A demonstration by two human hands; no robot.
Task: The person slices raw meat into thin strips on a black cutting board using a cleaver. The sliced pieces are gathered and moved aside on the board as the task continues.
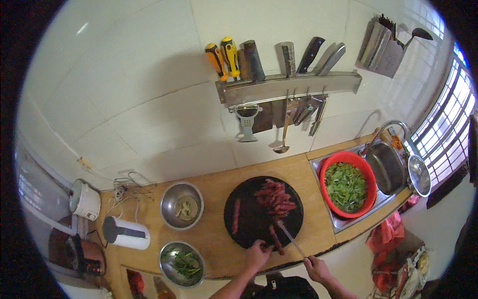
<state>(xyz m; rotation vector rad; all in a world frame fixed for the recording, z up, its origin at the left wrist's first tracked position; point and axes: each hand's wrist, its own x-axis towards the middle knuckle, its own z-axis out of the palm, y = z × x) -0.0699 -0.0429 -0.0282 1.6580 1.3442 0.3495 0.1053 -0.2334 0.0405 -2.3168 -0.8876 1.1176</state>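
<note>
My right hand (316, 268) grips the handle of a kitchen knife (292, 238), its blade pointing up and left over a round black cutting board (248, 209). The blade's tip lies beside a long strip of dark red meat (276, 241). At the board's near edge, my left hand (258, 254) has curled fingers just left of that strip; whether they press on it is unclear. Cut pieces of red meat (275, 198) are heaped on the upper right of the board. Another meat strip (236, 216) lies alone on its left side.
Left of the board stand two steel bowls, one with pale cut pieces (166, 203), one with green leaves (164, 261). A white electric kettle (130, 233) lies further left. A red basin (371, 190) of chopped greens rests over the sink (388, 168). A knife rack (291, 88) hangs above.
</note>
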